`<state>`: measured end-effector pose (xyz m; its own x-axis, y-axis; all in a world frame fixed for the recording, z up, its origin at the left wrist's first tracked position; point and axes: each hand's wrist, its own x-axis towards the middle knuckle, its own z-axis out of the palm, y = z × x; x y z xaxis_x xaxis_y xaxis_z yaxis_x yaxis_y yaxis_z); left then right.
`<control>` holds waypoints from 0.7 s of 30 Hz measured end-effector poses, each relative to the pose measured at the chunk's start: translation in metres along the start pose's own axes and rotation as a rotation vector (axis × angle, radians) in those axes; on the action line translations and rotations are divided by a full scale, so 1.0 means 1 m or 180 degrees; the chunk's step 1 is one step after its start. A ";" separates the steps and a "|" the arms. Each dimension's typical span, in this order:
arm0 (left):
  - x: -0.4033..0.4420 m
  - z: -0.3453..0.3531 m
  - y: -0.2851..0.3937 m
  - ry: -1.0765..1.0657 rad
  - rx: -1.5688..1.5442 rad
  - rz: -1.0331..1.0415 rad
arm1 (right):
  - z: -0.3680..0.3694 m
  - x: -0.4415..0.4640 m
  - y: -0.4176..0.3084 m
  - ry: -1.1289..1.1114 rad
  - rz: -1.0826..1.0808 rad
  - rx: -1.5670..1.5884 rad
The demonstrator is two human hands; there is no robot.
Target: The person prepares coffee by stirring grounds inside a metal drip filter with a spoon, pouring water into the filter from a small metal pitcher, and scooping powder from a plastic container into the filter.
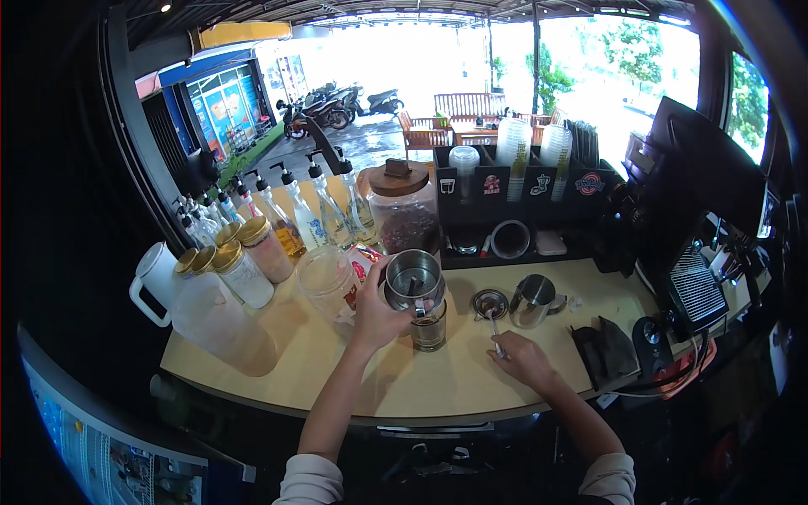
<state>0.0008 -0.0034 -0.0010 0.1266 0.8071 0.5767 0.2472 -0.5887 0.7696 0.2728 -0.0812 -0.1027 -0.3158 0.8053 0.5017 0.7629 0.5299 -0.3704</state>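
My left hand [380, 310] is closed around a metal milk pitcher [414, 271], with its open top facing me. Just beneath the pitcher stands a small clear glass [429, 330], partly hidden by it. My right hand [523, 360] pinches the thin handle of a spoon [495, 330]. The handle's far end reaches a small round metal dish [490, 304] on the counter, and I cannot make out the spoon's head clearly. A second metal pitcher [534, 301] stands upright to the right of the dish.
At the left are gold-lidded jars [244, 276], a white jug [155, 273] and several pump bottles [303, 210]. A large wooden-lidded jar [404, 210] stands behind my left hand. A black cup organizer [522, 223], dark cloth [606, 349] and coffee machine [699, 290] are rightward.
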 end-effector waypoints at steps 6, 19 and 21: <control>-0.004 0.003 -0.006 0.0032 -0.0079 -0.0039 | 0.002 -0.005 -0.003 -0.0084 -0.0003 -0.0108; -0.004 0.008 -0.020 0.0014 -0.0242 -0.0017 | -0.053 0.008 0.085 0.1244 0.1594 0.0629; -0.005 0.007 -0.015 0.0041 -0.0157 0.0031 | -0.042 0.001 0.102 0.1121 0.1526 0.1174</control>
<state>0.0036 0.0018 -0.0175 0.1162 0.8009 0.5874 0.1984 -0.5982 0.7764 0.3742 -0.0375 -0.1071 0.2569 0.8718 0.4171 0.5115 0.2435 -0.8241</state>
